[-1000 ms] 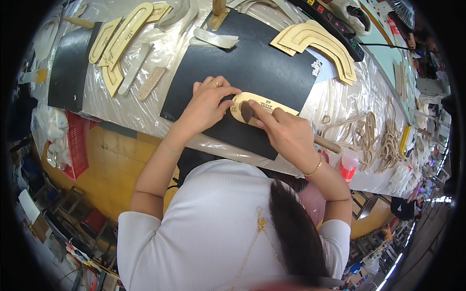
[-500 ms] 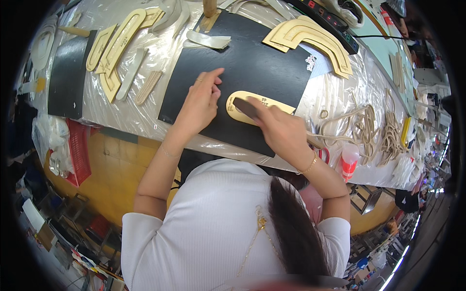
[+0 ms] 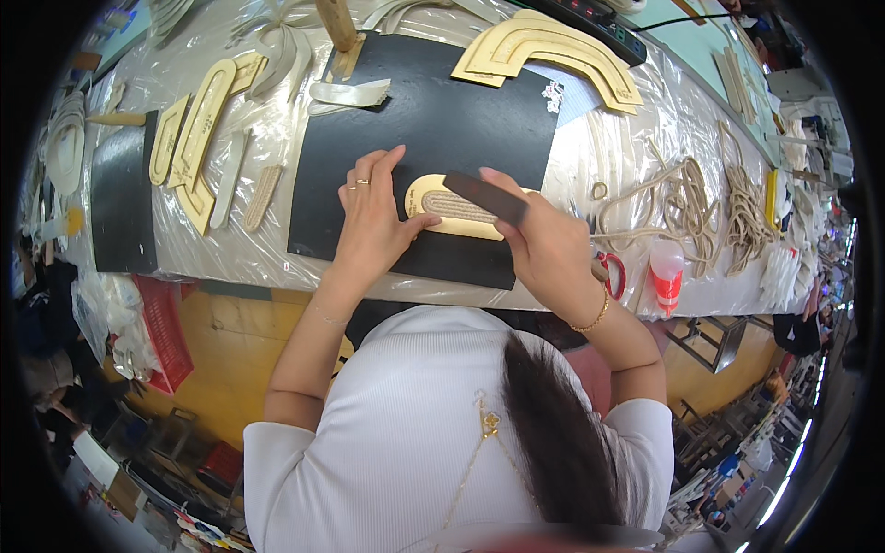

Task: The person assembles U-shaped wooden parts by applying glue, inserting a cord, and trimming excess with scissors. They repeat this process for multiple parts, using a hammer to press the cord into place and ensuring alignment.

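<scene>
A pale yellow board template with a rounded end lies on the black mat. Beige braided cord fills its long, round-ended slot in rows. My left hand rests on the mat to the left, its fingers spread and its thumb tip at the template's lower left edge. Between the fingers and thumb of my right hand is a dark, flat bar, held slanting over the template. That hand hides the template's right end.
Arched yellow templates lie at the mat's far right, more templates to the left. Loose cords, red-handled scissors and a red-and-clear bottle lie to the right. A wooden handle stands at the far edge.
My left hand has come down, its thumb now at the template. The dark bar is still in my right hand, and the braided cord in the slot now shows. The view has shifted.
</scene>
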Available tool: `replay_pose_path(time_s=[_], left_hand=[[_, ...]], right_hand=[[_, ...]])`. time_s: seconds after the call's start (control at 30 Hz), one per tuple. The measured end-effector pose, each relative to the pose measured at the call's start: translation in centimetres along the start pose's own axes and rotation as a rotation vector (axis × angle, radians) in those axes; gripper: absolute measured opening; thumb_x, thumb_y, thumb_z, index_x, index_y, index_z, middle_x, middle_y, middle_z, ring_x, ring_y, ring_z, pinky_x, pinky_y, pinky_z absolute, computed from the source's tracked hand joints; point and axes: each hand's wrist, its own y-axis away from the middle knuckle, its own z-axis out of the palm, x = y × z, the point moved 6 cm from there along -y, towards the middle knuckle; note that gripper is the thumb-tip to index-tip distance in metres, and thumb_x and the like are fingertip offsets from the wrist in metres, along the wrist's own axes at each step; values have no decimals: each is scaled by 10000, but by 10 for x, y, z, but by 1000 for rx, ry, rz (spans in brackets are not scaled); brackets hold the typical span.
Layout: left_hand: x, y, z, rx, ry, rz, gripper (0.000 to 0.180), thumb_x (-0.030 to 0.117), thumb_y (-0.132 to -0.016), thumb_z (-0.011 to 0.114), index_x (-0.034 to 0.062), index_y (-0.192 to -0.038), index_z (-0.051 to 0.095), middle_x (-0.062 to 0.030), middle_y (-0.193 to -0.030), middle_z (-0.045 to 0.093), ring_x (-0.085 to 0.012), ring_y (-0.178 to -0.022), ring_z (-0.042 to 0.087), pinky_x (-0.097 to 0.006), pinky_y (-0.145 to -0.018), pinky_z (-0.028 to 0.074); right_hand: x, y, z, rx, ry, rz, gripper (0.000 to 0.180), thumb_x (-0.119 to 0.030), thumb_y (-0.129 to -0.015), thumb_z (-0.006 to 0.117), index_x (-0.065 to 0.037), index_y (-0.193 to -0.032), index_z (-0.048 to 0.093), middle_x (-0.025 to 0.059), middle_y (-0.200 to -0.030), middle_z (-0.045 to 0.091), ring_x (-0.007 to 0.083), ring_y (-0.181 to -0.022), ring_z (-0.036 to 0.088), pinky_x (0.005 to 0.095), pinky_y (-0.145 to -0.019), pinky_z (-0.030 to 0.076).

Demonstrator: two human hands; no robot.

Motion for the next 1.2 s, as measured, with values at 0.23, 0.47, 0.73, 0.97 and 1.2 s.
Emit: replay_pose_path(time_s=[0.23, 0.47, 0.73, 0.97, 1.2], left_hand=[[1, -3, -3, 16, -120, -136, 1058, 273, -622, 955, 55, -1479, 375, -148, -1453, 348, -351, -1316, 352, -494, -1072, 301], [17, -1, -8, 117, -223, -65, 1032, 295, -620, 955, 83, -1465, 401, -149, -1487, 324, -385, -1329, 325, -520, -1066, 288], [28, 2, 21, -15, -236, -47, 882, 367, -644, 938, 78, -1367, 521, -133, -1483, 325, -347, -1331, 321, -492, -1080, 260], [37, 4, 27, -82, -239, -6, 636, 267, -737, 884, 85, -1271, 591, -139, -1414, 387, -354, -1297, 347, -495, -1048, 273], [49, -2, 27, -168, -191, 147, 540, 164, -759, 841, 63, -1235, 607, -123, -1270, 497, -314, -1179, 464, -446, -996, 342]], right_hand=[[11, 21, 5, -163, 136, 132, 444, -294, -959, 641, -211, -1391, 578, 33, -718, 614, 215, -547, 616, 339, -470, 487], [17, 26, 4, -231, 207, 150, 512, -234, -910, 698, -213, -1404, 568, 17, -694, 572, 191, -542, 581, 322, -469, 464], [25, 40, -7, -174, 240, 152, 477, -253, -902, 701, -230, -1369, 608, 26, -674, 546, 198, -510, 565, 338, -455, 460], [38, 51, -7, -86, 165, 207, 474, -279, -943, 649, -248, -1409, 571, 41, -701, 568, 233, -499, 571, 349, -459, 477], [38, 58, -15, 59, 115, 182, 501, -265, -916, 678, -253, -1406, 576, 48, -700, 560, 234, -500, 569, 355, -464, 475]])
